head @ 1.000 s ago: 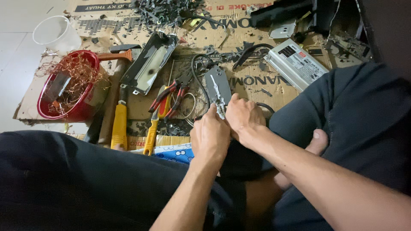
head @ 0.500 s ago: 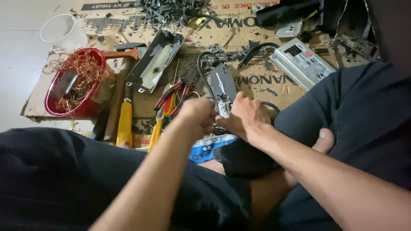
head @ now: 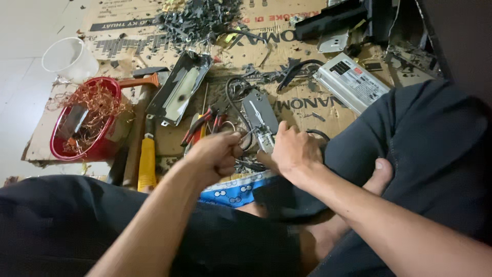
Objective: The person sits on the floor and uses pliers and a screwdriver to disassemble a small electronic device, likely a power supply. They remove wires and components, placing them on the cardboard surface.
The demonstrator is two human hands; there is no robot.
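far left, our red bowl (head: 84, 123) holds tangled copper wire (head: 95, 105), with a white cup (head: 69, 59) beyond it. nearer, our left hand (head: 215, 154) pinches a thin wire (head: 247, 134), seemingly pulling it taut, while our right hand (head: 294, 151) closes on the grey metal driver casing (head: 260, 114), steadying it.

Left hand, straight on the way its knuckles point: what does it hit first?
Probably the small grey metal part that the right hand steadies; the left hand points right toward it, thin wires between them. Depth is hard to judge.
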